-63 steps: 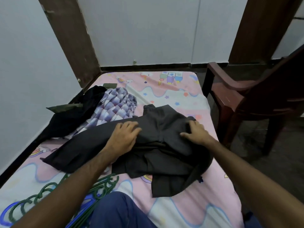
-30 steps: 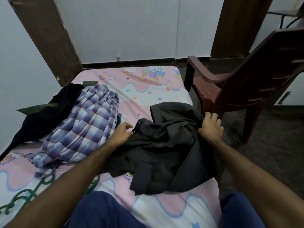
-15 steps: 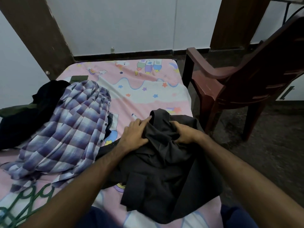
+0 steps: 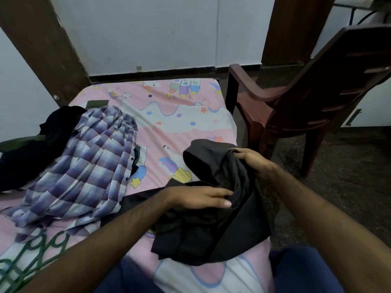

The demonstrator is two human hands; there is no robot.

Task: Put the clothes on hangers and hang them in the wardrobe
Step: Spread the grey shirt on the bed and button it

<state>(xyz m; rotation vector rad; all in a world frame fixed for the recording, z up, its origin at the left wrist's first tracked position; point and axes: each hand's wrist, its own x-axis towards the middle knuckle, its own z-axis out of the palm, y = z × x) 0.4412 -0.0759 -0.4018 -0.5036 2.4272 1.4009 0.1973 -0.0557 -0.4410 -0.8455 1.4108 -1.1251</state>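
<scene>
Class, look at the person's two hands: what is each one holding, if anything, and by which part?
The right hand grips the dark grey garment at a raised fold; the left hand lies flat on it.

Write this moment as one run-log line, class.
step: sorting out dark garment on bed | right hand: grips its raised fold | left hand: flat on it | hangers: untouched | checked shirt: waiting

Head view, close, down over bed [image 4: 186,115]

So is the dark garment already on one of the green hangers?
No: the dark garment lies bunched on the bed in both hands, while the green hangers lie apart at the lower left.
</scene>
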